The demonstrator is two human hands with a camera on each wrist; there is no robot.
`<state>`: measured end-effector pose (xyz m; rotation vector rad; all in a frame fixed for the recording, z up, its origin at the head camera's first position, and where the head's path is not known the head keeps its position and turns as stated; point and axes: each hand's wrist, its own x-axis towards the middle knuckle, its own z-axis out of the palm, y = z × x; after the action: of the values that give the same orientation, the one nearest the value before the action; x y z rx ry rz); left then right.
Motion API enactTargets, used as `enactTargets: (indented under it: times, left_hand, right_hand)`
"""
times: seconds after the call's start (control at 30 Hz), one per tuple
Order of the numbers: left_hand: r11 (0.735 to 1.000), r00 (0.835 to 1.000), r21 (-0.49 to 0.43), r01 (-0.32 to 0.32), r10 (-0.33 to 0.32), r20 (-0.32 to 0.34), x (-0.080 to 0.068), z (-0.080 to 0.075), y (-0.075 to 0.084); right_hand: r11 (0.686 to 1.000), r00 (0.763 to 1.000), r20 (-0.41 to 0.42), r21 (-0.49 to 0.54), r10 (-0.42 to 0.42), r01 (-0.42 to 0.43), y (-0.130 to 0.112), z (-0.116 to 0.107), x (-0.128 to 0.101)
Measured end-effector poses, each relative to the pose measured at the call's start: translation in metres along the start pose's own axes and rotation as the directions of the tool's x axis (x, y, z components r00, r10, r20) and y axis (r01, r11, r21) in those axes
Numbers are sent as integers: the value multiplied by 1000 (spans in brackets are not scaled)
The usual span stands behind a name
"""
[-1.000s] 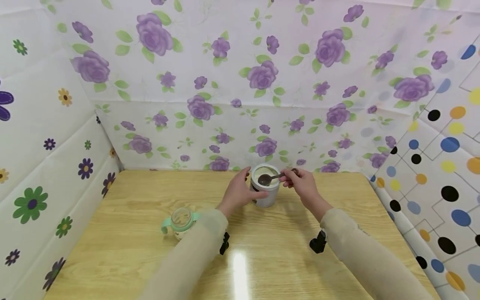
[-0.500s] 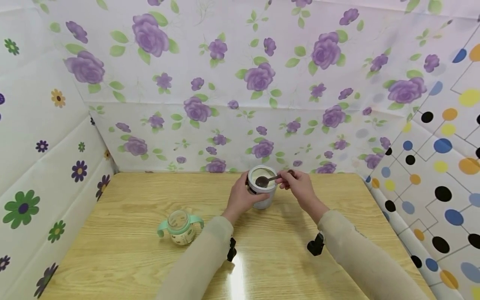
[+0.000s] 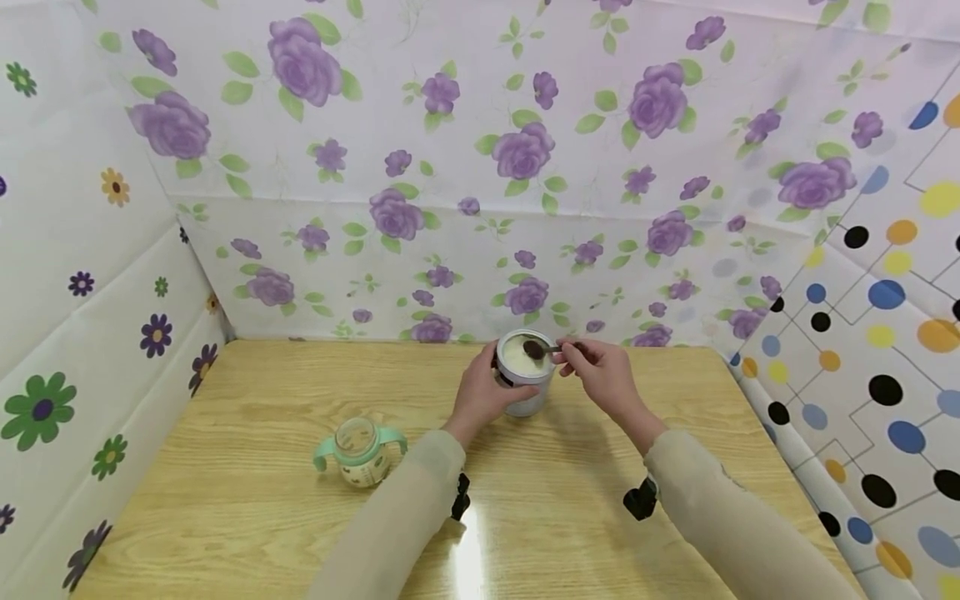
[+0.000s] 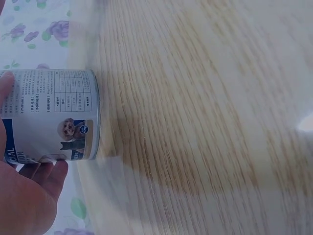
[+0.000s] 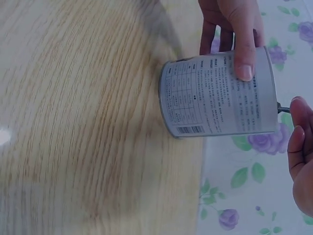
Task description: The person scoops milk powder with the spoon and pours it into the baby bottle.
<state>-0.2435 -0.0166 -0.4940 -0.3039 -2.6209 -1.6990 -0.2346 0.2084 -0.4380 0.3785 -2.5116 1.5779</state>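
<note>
A white can point(image 3: 536, 398) stands near the table's back edge, its top uncovered, with pale cream-coloured contents point(image 3: 516, 360) inside. Its printed label point(image 4: 73, 110) carries a puppy picture in the left wrist view. My left hand point(image 3: 480, 390) holds the can round its left side, thumb across the front. At the right of the rim, my right hand point(image 3: 603, 377) pinches the handle of a dark spoon point(image 3: 534, 350), whose bowl is over or in the far part of the opening; what the bowl holds is unclear. From the right wrist, only a bit of spoon handle point(image 5: 283, 109) shows.
A lidless clear baby bottle point(image 3: 365, 471) with mint-green collar and two handles stands on the wooden table point(image 3: 262, 500), left of my left forearm. Patterned cloth point(image 3: 450, 275) rises behind the table and on both sides. Black wrist cameras point(image 3: 641, 500) hang under my sleeves.
My left hand has closed in from loosely beside the can to gripping it. The spoon bowl has shifted toward the far side of the opening, uncovering more of the cream-coloured contents.
</note>
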Motion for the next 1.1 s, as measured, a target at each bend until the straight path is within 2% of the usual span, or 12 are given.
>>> enactTargets:
  times: [0.13,0.3,0.53,0.67,0.8,0.9,0.97,1.03,1.1]
  left_hand:
    - [1000,1000,3,-14,14,-8,0,-1,0]
    - [1000,1000,13,-3,3,0,0,-2,-1]
    - [1000,1000,16,13,-14,17,2,-2,-2]
    - [1000,1000,10,11,-11,25,2,-2,-3]
    - [1000,1000,11,-6,6,19,2,-2,-4]
    - [1000,1000,9,-13,13,14,3,-1,-4]
    - [1000,1000,11,-13,12,11,3,-1,-4]
    - [1000,1000,11,-14,14,7,2,-1,-3]
    - [1000,1000,9,-15,14,6,1,-2,-3]
  right_hand:
    - [996,998,32,-66,-59,61,-6,-3,0]
    - [984,991,105,-147,-84,99,-12,-11,8]
    - [946,969,202,-258,-146,196,-14,-18,21]
    - [908,941,279,-313,-191,277,-13,-20,26]
    - [853,894,367,-350,-256,388,-12,-24,31]
    - [819,864,428,-373,-265,436,-14,-32,35]
    - [812,850,461,-377,-254,447,-15,-36,38]
    - [817,845,480,-373,-235,439,-16,-38,39]
    - [844,852,483,-355,-204,403,-17,-40,39]
